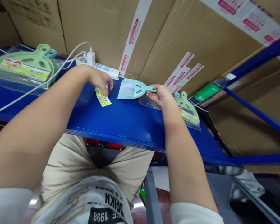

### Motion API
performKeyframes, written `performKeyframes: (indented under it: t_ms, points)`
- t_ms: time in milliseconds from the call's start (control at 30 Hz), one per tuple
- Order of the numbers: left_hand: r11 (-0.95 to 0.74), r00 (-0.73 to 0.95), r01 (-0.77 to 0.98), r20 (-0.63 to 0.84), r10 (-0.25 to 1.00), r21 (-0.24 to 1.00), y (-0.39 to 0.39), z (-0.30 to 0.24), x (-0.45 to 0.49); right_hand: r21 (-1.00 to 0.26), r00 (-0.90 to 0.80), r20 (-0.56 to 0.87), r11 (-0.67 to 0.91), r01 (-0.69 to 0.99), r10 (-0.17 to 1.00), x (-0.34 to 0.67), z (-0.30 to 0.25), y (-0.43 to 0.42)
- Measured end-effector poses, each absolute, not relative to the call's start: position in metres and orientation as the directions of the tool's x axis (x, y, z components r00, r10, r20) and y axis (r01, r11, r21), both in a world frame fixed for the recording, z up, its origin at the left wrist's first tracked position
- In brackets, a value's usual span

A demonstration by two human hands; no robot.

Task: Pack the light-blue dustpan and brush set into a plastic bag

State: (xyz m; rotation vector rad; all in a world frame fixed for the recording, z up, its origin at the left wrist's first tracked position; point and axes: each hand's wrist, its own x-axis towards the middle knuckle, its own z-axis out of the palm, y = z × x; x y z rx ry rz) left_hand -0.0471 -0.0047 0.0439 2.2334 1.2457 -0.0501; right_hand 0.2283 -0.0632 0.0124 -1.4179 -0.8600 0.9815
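My right hand (160, 94) is closed around the handle of a light-blue hand brush (140, 89). Its white bristles point left, and it is held just over the blue shelf surface. To its left, the curled fingers of my left hand (102, 81) are on a yellow-green paper label (102, 97), whose lower end hangs below the thumb. Part of the label is hidden behind the fingers. Beneath my right hand lies a clear plastic bag (150, 102).
A bagged green dustpan (25, 62) lies at the left, another bagged green dustpan (187, 109) at the right. A white power strip (107, 71) with a cable runs along the back by cardboard boxes (102, 31). A green-labelled bottle (209, 91) leans beside a blue frame bar (256, 107).
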Motion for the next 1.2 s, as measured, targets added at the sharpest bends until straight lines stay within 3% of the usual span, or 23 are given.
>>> performKeyframes:
  t_ms: [100, 200, 300, 367, 433, 500, 600, 800, 1033, 1200]
  points:
    - [-0.376, 0.571, 0.78, -0.322, 0.755, 0.5, -0.004, 0.046, -0.05, -0.946, 0.416, -0.18, -0.273, 0.176, 0.891, 0.227, 0.021, -0.073]
    - [-0.335, 0.578, 0.741, -0.299, 0.759, 0.582, -0.006, 0.045, -0.048, -0.815, 0.466, -0.079, -0.327, 0.479, 0.881, 0.229, 0.03, -0.078]
    - [-0.278, 0.58, 0.67, -0.253, 0.774, 0.688, -0.012, 0.044, -0.04, -0.71, 0.455, 0.191, -0.198, 0.676, 0.87, 0.231, 0.034, -0.076]
    - [-0.221, 0.575, 0.581, -0.202, 0.793, 0.783, -0.019, 0.044, -0.033, -0.674, 0.292, 0.312, -0.006, 0.739, 0.904, 0.227, 0.032, -0.074]
    - [-0.15, 0.544, 0.455, -0.141, 0.827, 0.878, -0.025, 0.042, -0.026, -0.725, 0.038, 0.253, 0.164, 0.669, 0.967, 0.216, 0.026, -0.075]
    - [-0.083, 0.488, 0.302, -0.079, 0.869, 0.95, -0.03, 0.04, -0.018, -0.797, -0.214, 0.136, 0.235, 0.556, 0.967, 0.203, 0.018, -0.076]
    - [-0.035, 0.408, 0.14, -0.026, 0.913, 0.989, -0.035, 0.036, -0.008, -0.848, -0.377, 0.079, 0.261, 0.461, 0.923, 0.188, 0.01, -0.079]
    - [-0.089, 0.379, 0.054, 0.062, 0.923, 0.995, -0.036, 0.035, -0.003, -0.86, -0.362, 0.147, 0.3, 0.413, 0.92, 0.196, 0.014, -0.077]
    - [-0.269, 0.401, 0.15, 0.19, 0.896, 0.951, -0.031, 0.04, -0.009, -0.854, -0.33, 0.153, 0.293, 0.43, 0.931, 0.203, 0.017, -0.075]
    - [-0.237, 0.271, 0.037, 0.219, 0.937, 0.971, -0.036, 0.046, -0.009, -0.883, -0.274, 0.159, 0.261, 0.391, 0.948, 0.204, 0.018, -0.076]
